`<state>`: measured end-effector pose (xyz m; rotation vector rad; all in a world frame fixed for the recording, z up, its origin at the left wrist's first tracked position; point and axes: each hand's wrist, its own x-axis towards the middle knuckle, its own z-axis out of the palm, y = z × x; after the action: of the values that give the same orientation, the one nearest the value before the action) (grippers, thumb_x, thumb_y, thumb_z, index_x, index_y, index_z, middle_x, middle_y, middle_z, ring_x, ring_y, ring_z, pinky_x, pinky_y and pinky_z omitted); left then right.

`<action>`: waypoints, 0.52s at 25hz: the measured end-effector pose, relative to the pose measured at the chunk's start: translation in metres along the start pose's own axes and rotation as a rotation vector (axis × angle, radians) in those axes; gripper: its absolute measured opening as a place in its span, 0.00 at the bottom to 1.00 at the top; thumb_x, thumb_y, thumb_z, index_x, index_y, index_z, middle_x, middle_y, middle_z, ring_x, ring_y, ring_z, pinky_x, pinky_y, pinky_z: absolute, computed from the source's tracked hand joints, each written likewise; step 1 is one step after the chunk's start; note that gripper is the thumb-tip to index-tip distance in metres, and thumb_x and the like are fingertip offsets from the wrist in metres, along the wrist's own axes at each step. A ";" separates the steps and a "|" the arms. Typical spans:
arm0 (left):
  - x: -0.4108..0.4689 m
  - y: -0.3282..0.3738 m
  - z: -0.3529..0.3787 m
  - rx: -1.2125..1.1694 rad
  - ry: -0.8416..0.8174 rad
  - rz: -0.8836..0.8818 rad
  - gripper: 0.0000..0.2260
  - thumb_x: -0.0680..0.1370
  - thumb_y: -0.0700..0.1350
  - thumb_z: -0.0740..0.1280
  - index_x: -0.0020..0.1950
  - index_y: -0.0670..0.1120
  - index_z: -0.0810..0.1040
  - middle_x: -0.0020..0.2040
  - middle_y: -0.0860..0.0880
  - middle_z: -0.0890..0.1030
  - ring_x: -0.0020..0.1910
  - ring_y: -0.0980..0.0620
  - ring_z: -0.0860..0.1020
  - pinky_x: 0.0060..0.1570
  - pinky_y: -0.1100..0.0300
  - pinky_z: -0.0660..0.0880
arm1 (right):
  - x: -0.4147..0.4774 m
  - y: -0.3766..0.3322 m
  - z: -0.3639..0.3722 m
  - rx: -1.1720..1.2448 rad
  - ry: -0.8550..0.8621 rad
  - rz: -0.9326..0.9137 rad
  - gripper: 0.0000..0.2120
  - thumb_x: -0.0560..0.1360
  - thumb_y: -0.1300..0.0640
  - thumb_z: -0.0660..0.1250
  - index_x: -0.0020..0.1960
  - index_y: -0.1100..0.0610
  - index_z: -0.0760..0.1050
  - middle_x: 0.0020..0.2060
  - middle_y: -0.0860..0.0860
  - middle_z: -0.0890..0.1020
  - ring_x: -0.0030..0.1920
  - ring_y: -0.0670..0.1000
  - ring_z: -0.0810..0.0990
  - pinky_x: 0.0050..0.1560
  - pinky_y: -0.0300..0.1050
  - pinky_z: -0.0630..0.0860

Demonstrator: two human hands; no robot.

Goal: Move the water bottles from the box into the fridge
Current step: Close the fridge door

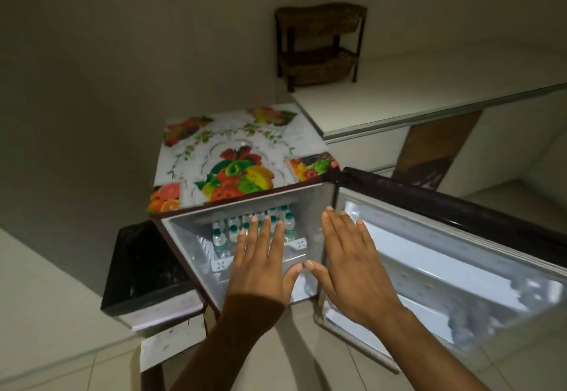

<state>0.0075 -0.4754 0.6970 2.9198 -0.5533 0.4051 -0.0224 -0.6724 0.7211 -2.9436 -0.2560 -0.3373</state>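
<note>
A small fridge [181, 231] stands with its door [435, 255] swung wide to the right. Its top carries a fruit-print cover [236, 157]. Several small water bottles [221, 239] with green caps stand packed on the upper shelf inside. My left hand [260, 265] and my right hand [349, 262] are held flat in front of the opening, fingers straight, thumbs nearly touching. Neither hand holds anything. The left hand hides part of the bottles. A dark open box [147, 268] sits at the fridge's left; what it contains cannot be made out.
A dark wicker rack [319, 47] stands on a white counter [399, 105] behind the fridge. A grey wall runs along the left. Pale floor tiles [294, 357] lie below my arms.
</note>
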 end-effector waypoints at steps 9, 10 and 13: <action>0.041 0.129 -0.040 -0.118 0.027 0.172 0.37 0.82 0.70 0.45 0.84 0.48 0.50 0.83 0.45 0.55 0.83 0.42 0.51 0.76 0.45 0.49 | -0.073 0.103 -0.101 -0.037 0.102 0.268 0.41 0.80 0.28 0.38 0.83 0.54 0.42 0.82 0.49 0.43 0.82 0.50 0.41 0.80 0.54 0.40; 0.052 0.150 -0.037 -0.121 0.012 0.198 0.37 0.82 0.70 0.45 0.84 0.48 0.50 0.83 0.45 0.56 0.82 0.42 0.52 0.76 0.45 0.49 | -0.080 0.122 -0.108 -0.029 0.121 0.305 0.41 0.79 0.27 0.36 0.83 0.52 0.39 0.82 0.47 0.39 0.81 0.49 0.38 0.79 0.53 0.37; 0.090 0.207 -0.025 -0.130 -0.004 0.247 0.37 0.81 0.71 0.46 0.83 0.48 0.55 0.82 0.44 0.60 0.81 0.41 0.57 0.74 0.46 0.51 | -0.085 0.177 -0.125 -0.012 0.153 0.374 0.40 0.80 0.28 0.38 0.83 0.51 0.37 0.81 0.46 0.38 0.80 0.47 0.35 0.79 0.50 0.31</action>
<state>0.0047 -0.6917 0.7655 2.7369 -0.9092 0.3753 -0.0970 -0.8807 0.7953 -2.8733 0.3129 -0.5031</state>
